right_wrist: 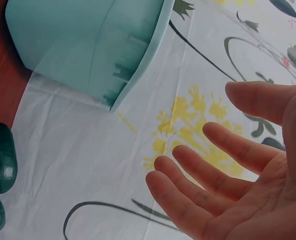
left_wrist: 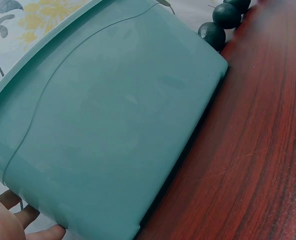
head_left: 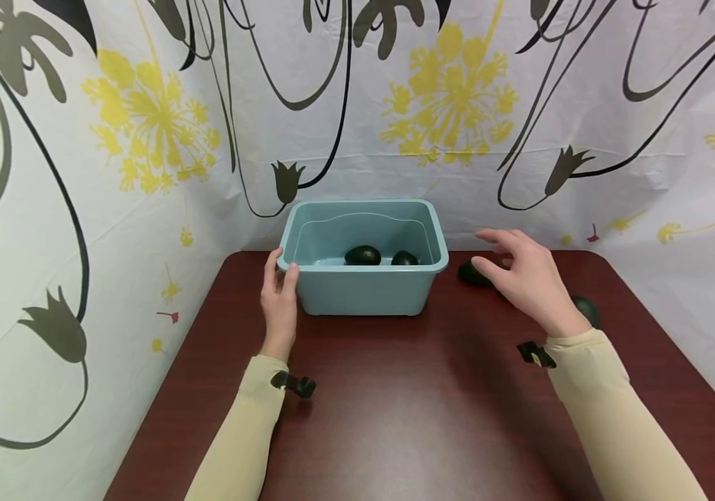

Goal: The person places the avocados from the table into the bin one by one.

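Note:
A light blue plastic bin stands at the far side of the table, with two dark green avocados on its floor. My left hand holds the bin's front left corner, thumb at the front and fingers along the end wall. Beyond the bin's right side, my right hand is raised with fingers spread and nothing in it. Below it lies an avocado, partly covered by the hand in the head view. Another avocado shows behind the right wrist. In the right wrist view, avocados lie at the left edge.
The dark red wooden table reaches a white patterned cloth hanging behind and at both sides. Small black mounts sit on both wrists.

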Available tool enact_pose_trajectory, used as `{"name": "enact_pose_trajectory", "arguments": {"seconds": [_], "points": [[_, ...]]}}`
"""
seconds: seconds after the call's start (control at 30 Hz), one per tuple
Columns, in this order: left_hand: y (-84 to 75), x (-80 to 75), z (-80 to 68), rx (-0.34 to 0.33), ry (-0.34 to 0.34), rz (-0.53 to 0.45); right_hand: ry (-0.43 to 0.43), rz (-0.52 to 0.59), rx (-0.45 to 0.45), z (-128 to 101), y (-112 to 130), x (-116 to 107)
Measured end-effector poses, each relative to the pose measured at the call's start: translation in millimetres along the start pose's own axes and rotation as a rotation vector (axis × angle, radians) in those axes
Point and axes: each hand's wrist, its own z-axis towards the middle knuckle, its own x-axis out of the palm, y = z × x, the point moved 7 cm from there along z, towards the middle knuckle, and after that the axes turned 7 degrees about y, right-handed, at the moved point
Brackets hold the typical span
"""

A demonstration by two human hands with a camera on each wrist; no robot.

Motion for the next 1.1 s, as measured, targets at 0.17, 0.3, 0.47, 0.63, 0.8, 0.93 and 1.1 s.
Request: {"name": "enact_pose_trajectory", "arguments": {"seconds": [0.17,0.3,0.47,0.63,0.8,0.93,1.1], "points": [[3.1,0.8,2.3,0.003,-0.001,-0.003,-0.019,0.008,0.021,-10,-13,-3],[19.5,-0.6,9.2,0.005,-0.003,-0.008,-0.032,0.011,0.046,-18,-24,-6],[32.2,-0.6,13.0,0.003,-0.012,-0.023,-0.055,0.004,0.092,-26,-41,-10],[31.6,-0.5,11.5,0.011,-0.023,-0.037,-0.073,-0.023,0.139,-35,-59,-13],[30.7,0.6,10.8,0.026,-0.029,-0.033,-0.098,-0.044,0.176,-43,-79,-16],[32.7,1.0,11.1,0.012,-0.025,-0.031,-0.105,-0.069,0.201,-48,-93,-19],[31.4,0.7,12.0,0.014,-0.013,-0.052,-0.091,-0.103,0.223,-50,-111,-23]]}}
